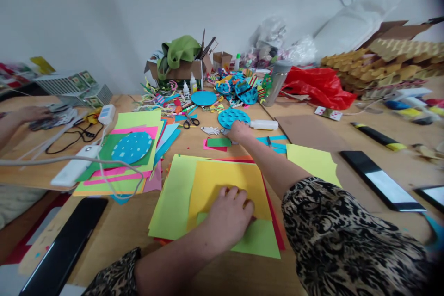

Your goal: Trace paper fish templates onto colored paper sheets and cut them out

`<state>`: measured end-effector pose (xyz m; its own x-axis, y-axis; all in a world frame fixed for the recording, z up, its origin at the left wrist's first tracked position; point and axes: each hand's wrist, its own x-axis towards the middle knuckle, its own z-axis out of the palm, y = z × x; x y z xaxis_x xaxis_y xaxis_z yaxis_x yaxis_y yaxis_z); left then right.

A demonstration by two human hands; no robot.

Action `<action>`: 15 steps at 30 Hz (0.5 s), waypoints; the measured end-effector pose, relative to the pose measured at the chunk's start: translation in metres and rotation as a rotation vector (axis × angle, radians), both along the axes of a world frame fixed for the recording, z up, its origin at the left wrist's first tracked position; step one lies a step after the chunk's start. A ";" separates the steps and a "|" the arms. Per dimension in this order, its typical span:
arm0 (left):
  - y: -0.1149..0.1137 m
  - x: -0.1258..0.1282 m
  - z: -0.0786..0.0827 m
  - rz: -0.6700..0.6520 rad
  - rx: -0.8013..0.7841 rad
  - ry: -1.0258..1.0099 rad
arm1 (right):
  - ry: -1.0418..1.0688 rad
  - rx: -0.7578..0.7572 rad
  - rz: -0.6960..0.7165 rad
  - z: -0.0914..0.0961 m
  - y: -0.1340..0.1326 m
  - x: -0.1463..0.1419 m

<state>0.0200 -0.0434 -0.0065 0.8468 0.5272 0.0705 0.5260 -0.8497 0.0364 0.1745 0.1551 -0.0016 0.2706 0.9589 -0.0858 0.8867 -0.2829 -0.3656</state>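
My left hand rests on a stack of coloured paper, its fingers apart and slightly bent on a yellow sheet. Beneath it a light green piece overlaps the yellow one. My right hand reaches forward to the near edge of a blue scalloped disc; its fingertips are hidden, so what it grips, if anything, is unclear. Just beside it lie a white glue bottle, a small green paper strip on pink, and a white fish-shaped cutout. Black scissors lie further left.
Another person's hand is at the far left. A white power strip with cables and a dotted blue disc lie left. A grey bottle, red plastic bag and cutter are right; black phone lower left.
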 end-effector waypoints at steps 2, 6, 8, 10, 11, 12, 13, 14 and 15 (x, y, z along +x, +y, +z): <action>0.000 0.000 0.000 0.008 -0.003 -0.010 | 0.045 0.032 -0.009 0.002 0.000 0.001; 0.000 0.000 -0.001 0.026 -0.018 -0.015 | 0.166 0.146 -0.006 0.019 -0.006 0.010; 0.000 0.000 0.000 0.032 -0.027 -0.025 | 0.226 0.213 0.004 0.030 -0.017 0.020; 0.000 0.000 0.000 0.034 -0.034 -0.038 | 0.297 0.244 0.041 0.035 -0.036 0.033; 0.000 0.000 0.001 0.035 -0.039 -0.044 | 0.342 0.241 0.073 0.034 -0.049 0.040; 0.000 0.000 0.001 0.037 -0.046 -0.049 | 0.454 0.225 0.155 0.031 -0.063 0.045; 0.000 0.000 0.001 0.038 -0.055 -0.055 | 0.544 0.191 0.197 0.025 -0.078 0.049; 0.000 0.001 0.002 0.042 -0.066 -0.063 | 0.600 0.153 0.228 0.018 -0.093 0.052; 0.000 0.001 0.002 0.048 -0.077 -0.072 | 0.634 0.119 0.240 0.010 -0.108 0.053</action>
